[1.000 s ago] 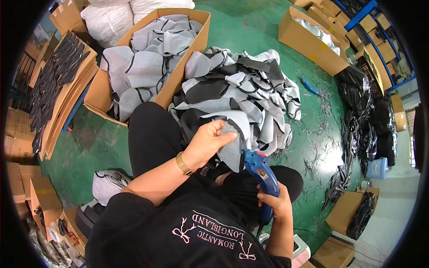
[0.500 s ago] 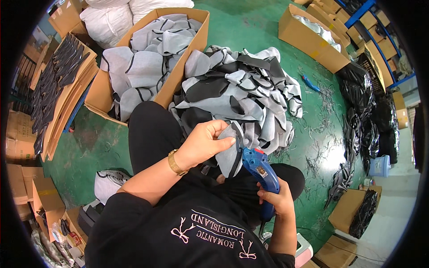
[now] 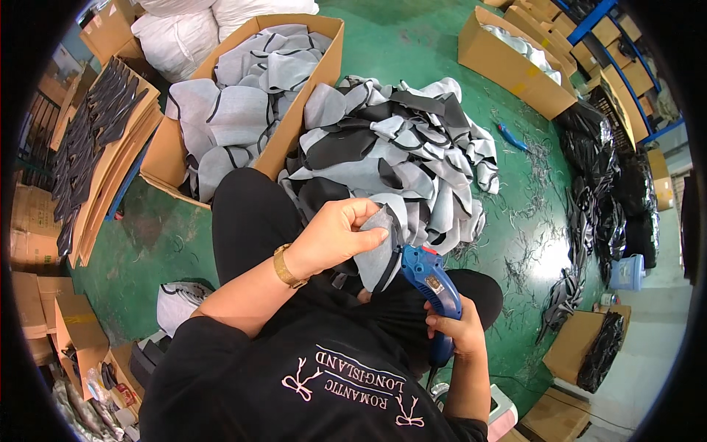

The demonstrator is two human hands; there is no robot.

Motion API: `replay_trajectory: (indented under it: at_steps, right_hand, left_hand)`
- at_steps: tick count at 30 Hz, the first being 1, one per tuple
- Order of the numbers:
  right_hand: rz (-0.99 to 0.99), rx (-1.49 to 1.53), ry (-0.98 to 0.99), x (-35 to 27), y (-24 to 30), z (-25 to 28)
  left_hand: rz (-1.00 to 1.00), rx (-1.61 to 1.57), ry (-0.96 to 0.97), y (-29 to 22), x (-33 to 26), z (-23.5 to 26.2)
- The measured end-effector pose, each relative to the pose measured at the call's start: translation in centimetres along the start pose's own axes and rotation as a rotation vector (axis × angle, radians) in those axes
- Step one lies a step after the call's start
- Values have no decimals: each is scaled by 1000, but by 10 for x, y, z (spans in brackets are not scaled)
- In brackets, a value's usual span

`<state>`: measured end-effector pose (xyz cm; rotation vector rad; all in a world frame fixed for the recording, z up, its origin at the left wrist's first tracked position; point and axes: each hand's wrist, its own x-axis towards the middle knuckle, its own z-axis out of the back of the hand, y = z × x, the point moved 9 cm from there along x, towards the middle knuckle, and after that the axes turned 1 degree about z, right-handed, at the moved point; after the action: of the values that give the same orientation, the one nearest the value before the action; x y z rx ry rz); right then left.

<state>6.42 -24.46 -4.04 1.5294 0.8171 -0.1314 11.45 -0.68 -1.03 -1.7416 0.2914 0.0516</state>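
My left hand [image 3: 345,234] pinches the upper edge of a grey fabric piece [image 3: 379,259] with black edging, between thumb and fingers. The piece hangs over my lap. Wrapped round the handle of blue handheld electric scissors [image 3: 434,286] is my right hand [image 3: 462,330]. The tool's head points up and left, right beside the black edge of the piece; I cannot tell whether its blade touches the fabric. A cord runs down from the handle's end. Just beyond my hands lies a large heap of grey and black fabric pieces [image 3: 412,158].
A long cardboard box [image 3: 324,81] full of similar pieces stands left of the heap. Another carton [image 3: 508,70] is at the far right. A second blue tool [image 3: 511,138] and thin dark trimmings [image 3: 541,173] lie on the green floor. Black plastic bags [image 3: 589,140] line the right side.
The electric scissors have shifted very slightly right and down along the piece's edge. The fabric's upper corner has turned a little in my left fingers.
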Motion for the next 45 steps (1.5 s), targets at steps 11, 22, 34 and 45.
replay_trajectory:
  at_steps: [11,22,34,45]
  right_hand:
    - [22,9,16,2,3,-5]
    - [47,-83,75,3,17,-6]
    - [169,58,-57,1,17,7]
    - [53,-30,-28,0,2,-2]
  left_hand:
    - [35,84,52,2,-2,1]
    - [-24,327,212,-12,-5,-14]
    - [84,-204,-20,11,6,4]
    - [53,-215,-45,1,5,6]
